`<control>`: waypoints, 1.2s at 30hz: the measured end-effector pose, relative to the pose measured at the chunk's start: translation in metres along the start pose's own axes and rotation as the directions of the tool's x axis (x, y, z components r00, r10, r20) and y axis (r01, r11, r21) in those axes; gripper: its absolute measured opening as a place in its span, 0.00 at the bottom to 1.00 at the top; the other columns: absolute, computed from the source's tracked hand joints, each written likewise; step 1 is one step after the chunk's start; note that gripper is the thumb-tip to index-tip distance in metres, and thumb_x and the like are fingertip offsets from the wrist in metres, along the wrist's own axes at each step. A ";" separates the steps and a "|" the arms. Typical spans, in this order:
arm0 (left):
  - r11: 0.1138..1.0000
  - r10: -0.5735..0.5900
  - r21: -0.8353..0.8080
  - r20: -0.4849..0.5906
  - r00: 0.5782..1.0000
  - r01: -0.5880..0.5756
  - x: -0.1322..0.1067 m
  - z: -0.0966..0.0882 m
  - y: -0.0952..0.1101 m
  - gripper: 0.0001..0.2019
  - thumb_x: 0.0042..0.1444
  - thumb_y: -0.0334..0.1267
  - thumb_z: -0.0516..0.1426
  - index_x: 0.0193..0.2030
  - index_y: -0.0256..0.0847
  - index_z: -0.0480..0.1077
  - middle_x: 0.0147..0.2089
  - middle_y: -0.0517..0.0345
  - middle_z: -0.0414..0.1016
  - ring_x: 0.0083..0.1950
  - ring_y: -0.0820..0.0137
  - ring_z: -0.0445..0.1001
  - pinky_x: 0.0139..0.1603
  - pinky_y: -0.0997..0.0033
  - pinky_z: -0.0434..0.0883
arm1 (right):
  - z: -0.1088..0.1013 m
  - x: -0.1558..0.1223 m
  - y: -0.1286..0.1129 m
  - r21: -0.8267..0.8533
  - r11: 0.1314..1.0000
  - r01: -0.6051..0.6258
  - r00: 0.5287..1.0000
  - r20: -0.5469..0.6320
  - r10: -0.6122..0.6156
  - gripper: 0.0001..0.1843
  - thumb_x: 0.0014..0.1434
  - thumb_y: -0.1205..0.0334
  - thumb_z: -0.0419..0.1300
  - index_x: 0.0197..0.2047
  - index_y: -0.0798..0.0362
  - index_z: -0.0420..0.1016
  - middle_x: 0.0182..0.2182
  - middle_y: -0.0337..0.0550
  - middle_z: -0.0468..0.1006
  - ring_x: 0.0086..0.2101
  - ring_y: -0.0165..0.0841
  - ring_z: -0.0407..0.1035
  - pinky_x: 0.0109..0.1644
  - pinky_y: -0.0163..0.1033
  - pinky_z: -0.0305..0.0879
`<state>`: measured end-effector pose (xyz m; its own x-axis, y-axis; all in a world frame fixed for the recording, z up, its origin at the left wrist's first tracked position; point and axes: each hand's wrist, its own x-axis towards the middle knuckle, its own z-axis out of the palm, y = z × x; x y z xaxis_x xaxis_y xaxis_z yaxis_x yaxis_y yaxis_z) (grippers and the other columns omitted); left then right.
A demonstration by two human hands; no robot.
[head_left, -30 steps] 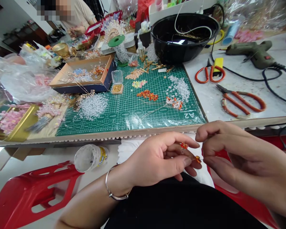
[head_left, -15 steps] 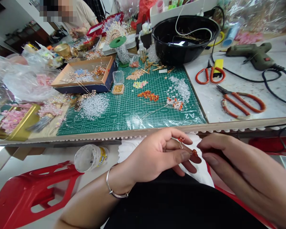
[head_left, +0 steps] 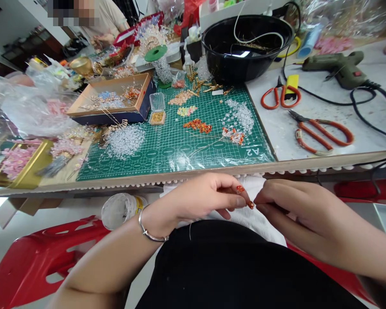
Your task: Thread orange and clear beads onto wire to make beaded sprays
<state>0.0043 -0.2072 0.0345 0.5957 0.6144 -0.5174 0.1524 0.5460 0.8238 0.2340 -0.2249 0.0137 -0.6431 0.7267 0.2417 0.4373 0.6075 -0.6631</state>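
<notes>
Above my lap, my left hand (head_left: 206,195) is closed, thumb against fingers, on a small beaded piece with orange-red beads (head_left: 251,205). One bead cluster shows at the thumb tip, another over the index finger. My right hand (head_left: 296,206) is pinched close by, its fingertips almost touching the lower beads. Whatever lies between those fingertips is too small to make out. Ahead on the green cutting mat (head_left: 141,165) are a pile of orange-red beads (head_left: 197,125), beaded wire sprigs (head_left: 233,135) in orange and white, and clear beads (head_left: 125,140).
Orange-handled pliers (head_left: 321,131), small snips (head_left: 280,96) and a glue gun (head_left: 337,66) lie at the right. A black basin (head_left: 247,51) stands behind the mat, an open box (head_left: 112,98) at its left. A red stool (head_left: 48,257) and a white bucket (head_left: 119,210) are below. Another person sits across.
Both hands have shifted slightly left, still close together. My left fingers have drawn in, and the beads have turned and moved left with them. The view has tilted a little.
</notes>
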 end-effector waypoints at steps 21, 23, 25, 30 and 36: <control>0.948 -0.125 -0.279 0.108 0.986 0.150 0.009 -0.001 -0.006 0.03 0.57 0.32 0.64 0.37 0.36 0.77 0.37 0.54 0.78 0.36 0.72 0.79 0.39 0.72 0.80 | 0.001 -0.013 0.009 -0.063 0.998 -0.005 0.996 -0.089 0.000 0.06 0.70 0.67 0.51 0.41 0.48 0.65 0.26 0.33 0.73 0.22 0.26 0.67 0.26 0.30 0.63; 0.959 -0.108 -0.253 0.092 0.990 0.128 0.011 0.000 -0.006 0.03 0.56 0.32 0.66 0.36 0.36 0.78 0.38 0.55 0.77 0.38 0.72 0.78 0.39 0.72 0.80 | 0.002 -0.012 0.010 -0.095 0.995 0.034 0.994 -0.096 -0.044 0.06 0.69 0.68 0.51 0.41 0.49 0.65 0.25 0.33 0.72 0.22 0.26 0.66 0.26 0.29 0.62; 0.970 -0.103 -0.215 0.075 0.992 0.117 0.013 0.000 -0.006 0.03 0.55 0.31 0.66 0.36 0.36 0.79 0.38 0.57 0.76 0.37 0.74 0.76 0.38 0.73 0.80 | 0.004 -0.012 0.012 -0.127 0.989 0.070 0.992 -0.098 -0.082 0.05 0.68 0.69 0.52 0.41 0.49 0.65 0.25 0.33 0.71 0.21 0.26 0.63 0.24 0.31 0.59; 0.959 -0.142 -0.237 0.076 0.987 0.156 0.015 -0.001 -0.008 0.08 0.52 0.33 0.69 0.39 0.36 0.78 0.33 0.59 0.75 0.31 0.75 0.76 0.38 0.71 0.80 | 0.007 -0.018 0.017 -0.222 0.963 0.152 0.980 -0.093 -0.176 0.06 0.66 0.72 0.55 0.41 0.50 0.65 0.24 0.35 0.70 0.21 0.30 0.62 0.24 0.36 0.57; 0.912 -0.129 -0.384 0.065 0.990 0.144 0.016 0.002 -0.015 0.15 0.46 0.34 0.73 0.37 0.35 0.74 0.32 0.57 0.77 0.30 0.72 0.79 0.36 0.69 0.81 | 0.008 -0.030 0.021 -0.323 0.906 0.272 0.943 -0.099 -0.318 0.11 0.63 0.74 0.58 0.46 0.50 0.67 0.28 0.41 0.77 0.24 0.36 0.70 0.25 0.40 0.61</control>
<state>0.0130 -0.2060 0.0142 0.6214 0.5004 -0.6029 -0.0776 0.8050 0.5881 0.2573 -0.2362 -0.0133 -0.6832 0.5235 0.5091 0.4243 0.8520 -0.3066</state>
